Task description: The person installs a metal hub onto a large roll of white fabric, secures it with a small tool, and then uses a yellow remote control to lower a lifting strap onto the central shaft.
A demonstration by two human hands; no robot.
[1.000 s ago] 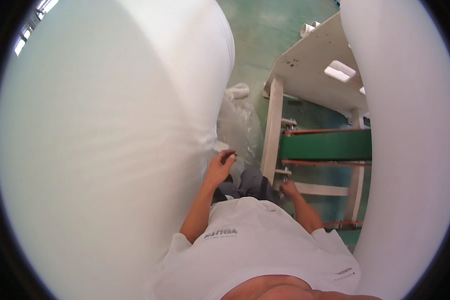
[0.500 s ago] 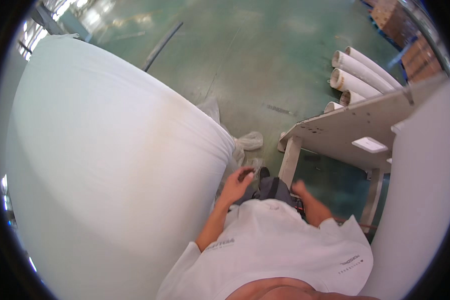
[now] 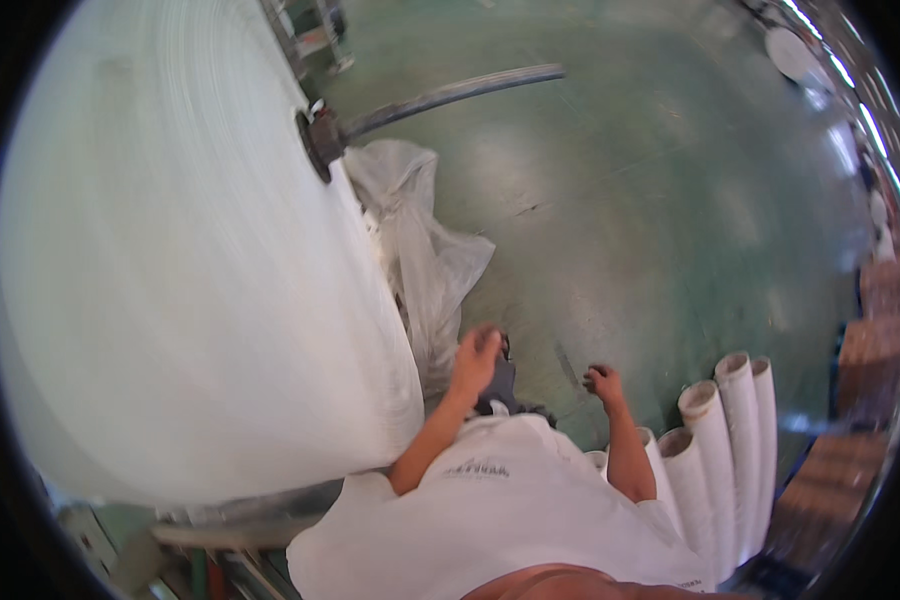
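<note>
The left hand [image 3: 475, 357] hangs loosely curled and holds nothing, just beside the large white roll [image 3: 190, 260] and the crumpled plastic sheet [image 3: 420, 250]. The right hand [image 3: 603, 383] is curled shut, empty, above the green floor [image 3: 650, 200] near the white tubes [image 3: 730, 450].

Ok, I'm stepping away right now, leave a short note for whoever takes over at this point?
Left hand: raised beside the big white roll, fingers curled, nothing clearly gripped.
Right hand: loosely closed, empty, over the green floor.
Things: crumpled clear plastic sheet lies against the roll's end, below its metal shaft. White cardboard tubes lie at the right.
Done or left: not readable from this view.
</note>
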